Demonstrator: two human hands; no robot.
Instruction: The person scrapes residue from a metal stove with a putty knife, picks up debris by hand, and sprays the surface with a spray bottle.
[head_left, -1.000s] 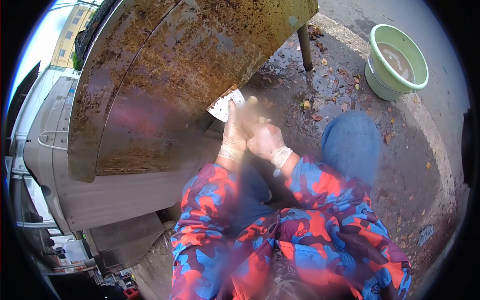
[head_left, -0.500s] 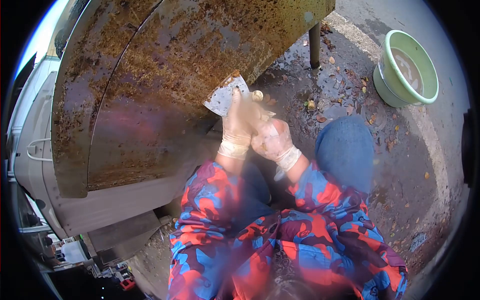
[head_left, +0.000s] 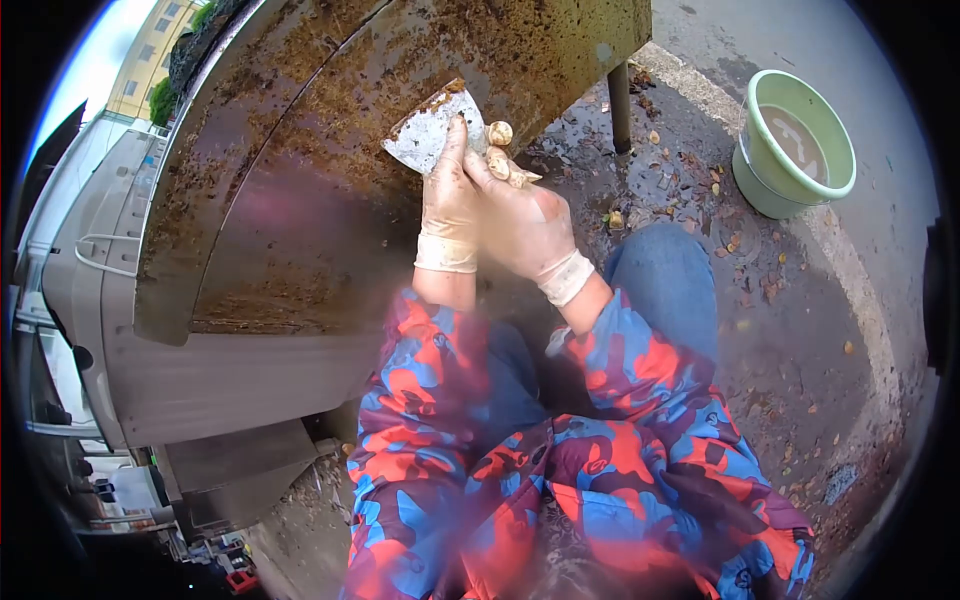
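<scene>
My left hand (head_left: 447, 210), in a pale, thin glove, is closed on a scraper (head_left: 437, 132) with its thumb along the blade. My right hand (head_left: 530, 222), gloved too, wraps around the scraper from the other side, its fingertips curled past the blade's right edge. The handle is hidden by both hands. The wide blade, smeared with brown residue along its far edge, lies against or just over a metal panel (head_left: 290, 215). Brown, rusty-looking grime coats much of that panel, while its lower middle looks smoother and shinier.
A green bucket (head_left: 748, 160) with cloudy water stands at the right. A metal leg (head_left: 620, 108) supports the panel's far end. Wet ground (head_left: 770, 370) with scattered leaves lies beneath. My jeans-covered knee (head_left: 660, 285) is right of my hands. A grey plastic-looking body (head_left: 230, 390) sits below the panel.
Both hands and the scraper have moved up and slightly left in the view, farther along the panel. The camera view has shifted a little, with the bucket appearing slightly more to the left.
</scene>
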